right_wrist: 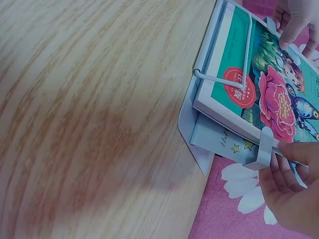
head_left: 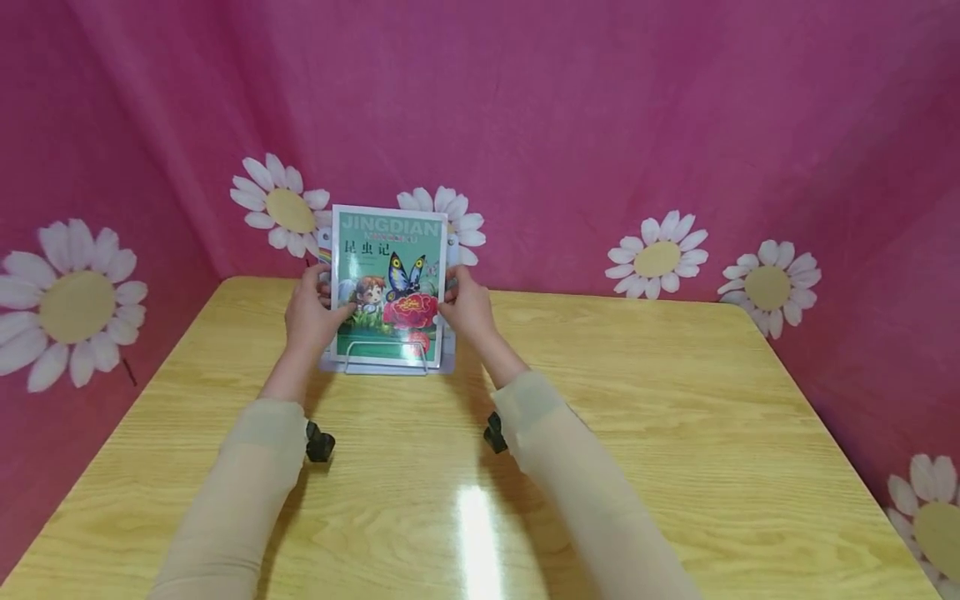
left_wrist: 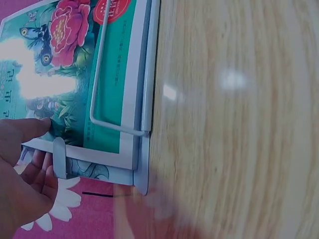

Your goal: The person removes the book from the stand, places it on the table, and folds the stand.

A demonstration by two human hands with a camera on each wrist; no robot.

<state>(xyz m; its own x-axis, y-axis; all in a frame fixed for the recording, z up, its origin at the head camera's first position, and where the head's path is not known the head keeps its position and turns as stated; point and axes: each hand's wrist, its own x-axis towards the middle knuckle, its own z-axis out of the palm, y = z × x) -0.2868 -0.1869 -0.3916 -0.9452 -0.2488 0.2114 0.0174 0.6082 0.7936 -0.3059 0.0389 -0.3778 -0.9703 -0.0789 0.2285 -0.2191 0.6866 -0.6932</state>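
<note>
A green children's book (head_left: 386,275) with a butterfly, a red flower and a child on its cover leans upright on a pale book stand (right_wrist: 188,127). A bent wire (left_wrist: 97,74) crosses the lower front of the cover. My left hand (head_left: 309,310) grips the book's left edge, thumb on the cover and fingers behind. At the opposite edge, my right hand (head_left: 469,310) holds the book the same way. Beside the left fingers is a side clip (left_wrist: 60,158) of the stand; another clip (right_wrist: 266,148) sits by the right fingers, folded over the book's edge.
The stand is near the far edge of a light wooden table (head_left: 637,433). Behind it hangs a pink cloth (head_left: 540,125) printed with white daisies. Dark wrist devices (head_left: 320,443) show beneath both beige sleeves (head_left: 240,483).
</note>
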